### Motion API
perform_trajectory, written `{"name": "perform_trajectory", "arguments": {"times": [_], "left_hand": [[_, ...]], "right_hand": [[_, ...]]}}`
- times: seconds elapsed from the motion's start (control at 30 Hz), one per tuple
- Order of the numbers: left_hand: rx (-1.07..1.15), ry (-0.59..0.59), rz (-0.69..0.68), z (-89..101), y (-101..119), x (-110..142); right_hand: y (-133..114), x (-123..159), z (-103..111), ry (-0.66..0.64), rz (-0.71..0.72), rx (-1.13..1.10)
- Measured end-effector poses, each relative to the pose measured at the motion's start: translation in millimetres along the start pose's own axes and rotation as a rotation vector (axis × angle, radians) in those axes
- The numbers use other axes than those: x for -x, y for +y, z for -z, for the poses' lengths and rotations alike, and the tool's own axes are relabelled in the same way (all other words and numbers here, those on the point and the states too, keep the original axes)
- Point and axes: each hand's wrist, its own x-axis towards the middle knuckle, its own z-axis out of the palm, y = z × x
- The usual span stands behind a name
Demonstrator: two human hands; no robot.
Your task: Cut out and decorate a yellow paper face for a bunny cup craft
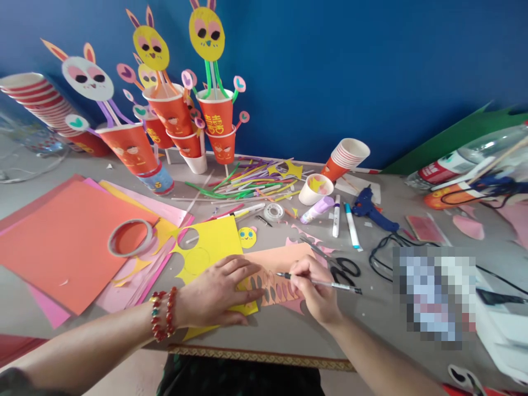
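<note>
My right hand is closed around a clear-barrelled pen, its tip at a sheet of peach paper. Small leaf-shaped outlines and cut-outs run in rows along that sheet. My left hand, fingers stretched out, lies flat over yellow paper and the near left part of the peach sheet. The yellow paper has round holes and a drawn circle. A small yellow face disc rests just beyond the peach paper. Black-handled scissors lie right of it, with pink scraps beneath.
Rabbit figures on red paper cups stand at the back left. Coloured paper and a tape roll lie on the left. Pipe cleaners, markers, a blue glue gun and its black cord are spread behind and right.
</note>
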Motion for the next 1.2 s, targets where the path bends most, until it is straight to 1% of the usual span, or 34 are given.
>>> {"name": "perform_trajectory", "arguments": {"times": [0.07, 0.17, 0.33, 0.53, 0.73, 0.9, 1.2], "left_hand": [[0.005, -0.007, -0.005, 1.3, -0.2, -0.5], [0.013, 0.006, -0.018, 2.1, -1.2, -1.4], [0.003, 0.044, -0.042, 0.7, -2.2, -2.5], [0.000, 0.049, -0.046, 0.9, -0.9, -4.6], [-0.015, 0.052, -0.049, 0.7, -1.5, -6.0], [-0.024, 0.051, -0.054, 0.6, -1.3, -5.7], [-0.014, 0.054, -0.051, 0.4, -2.6, -5.0]], "right_hand": [[-0.2, -1.3, -1.0, 0.067, -0.059, -0.041], [-3.4, -5.0, -2.1, 0.102, -0.061, -0.011], [-5.9, -8.2, -4.0, 0.040, -0.001, 0.064], [-5.8, -10.0, -7.0, -0.024, 0.076, 0.196], [-4.0, -9.8, -8.2, -0.032, 0.104, 0.264], [-0.9, -9.5, -7.9, -0.034, 0.121, 0.268], [1.6, -10.6, -8.3, -0.040, 0.106, 0.273]]}}
